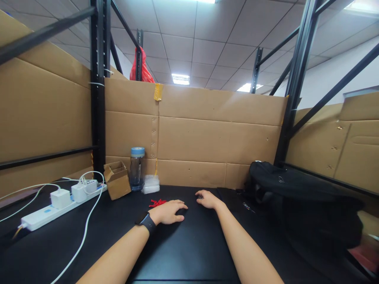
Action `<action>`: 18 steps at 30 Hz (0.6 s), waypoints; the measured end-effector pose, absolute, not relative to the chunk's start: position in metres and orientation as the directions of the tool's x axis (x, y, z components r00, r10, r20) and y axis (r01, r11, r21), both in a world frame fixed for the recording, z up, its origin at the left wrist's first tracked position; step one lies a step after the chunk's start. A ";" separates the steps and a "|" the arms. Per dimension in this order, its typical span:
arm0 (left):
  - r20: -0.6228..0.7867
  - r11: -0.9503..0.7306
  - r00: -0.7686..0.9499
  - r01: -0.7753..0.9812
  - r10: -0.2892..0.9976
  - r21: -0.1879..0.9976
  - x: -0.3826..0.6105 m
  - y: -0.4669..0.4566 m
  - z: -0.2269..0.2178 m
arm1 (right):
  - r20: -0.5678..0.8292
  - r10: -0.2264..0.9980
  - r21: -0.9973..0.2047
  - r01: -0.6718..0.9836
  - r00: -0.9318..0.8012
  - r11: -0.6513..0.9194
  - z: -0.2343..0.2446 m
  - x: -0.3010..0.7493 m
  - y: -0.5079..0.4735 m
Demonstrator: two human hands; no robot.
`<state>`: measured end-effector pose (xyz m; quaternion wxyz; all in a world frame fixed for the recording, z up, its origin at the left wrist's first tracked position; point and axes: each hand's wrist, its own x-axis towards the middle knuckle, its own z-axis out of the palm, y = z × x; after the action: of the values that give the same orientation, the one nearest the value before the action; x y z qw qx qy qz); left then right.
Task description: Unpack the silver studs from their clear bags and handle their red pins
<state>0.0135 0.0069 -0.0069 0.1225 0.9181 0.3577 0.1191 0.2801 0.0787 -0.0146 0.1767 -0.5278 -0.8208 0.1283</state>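
Bare forearms [245, 244]: stretched across the flat black counter [189, 252].
Left hand [169, 212]: open, palm down, black smartwatch [145, 221] at the wrist.
Right hand [209, 199]: fingers curled, grip impossible to tell.
Small, thin, bright-red pieces [156, 203]: heaped on the counter just beside the left hand.
Backdrop: clear blue-lidded bottle [137, 171], open brown cardboard box [119, 187].

The red pieces [156, 203] beside the left hand [168, 213] are showing too small to count. The right hand [209, 199] is hiding its palm, and the dark speck at its fingers is staying too small to identify. Both forearms [118, 252] and a cable [84, 232] are running off the bottom edge. The backpack [296, 197] is blurring rightward. The cardboard [192, 138] is hiding the red bag's [145, 73] bottom.
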 end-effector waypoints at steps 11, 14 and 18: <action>0.213 -0.555 0.517 0.806 0.829 0.203 -0.048 0.029 0.018 | 0.234 0.919 -0.505 0.767 -0.319 0.395 -0.007 0.305 0.083; 0.211 -0.571 0.534 0.791 0.819 0.217 -0.052 0.032 0.016 | 0.244 0.924 -0.502 0.777 -0.294 0.380 -0.007 0.305 0.082; 0.212 -0.542 0.504 0.817 0.837 0.197 -0.046 0.030 0.015 | 0.242 0.926 -0.497 0.783 -0.289 0.374 -0.006 0.303 0.081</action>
<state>-0.0459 0.0305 0.0148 0.0353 0.8665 0.4773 0.1420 0.3026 0.0809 -0.0055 0.2510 -0.5409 -0.7900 0.1427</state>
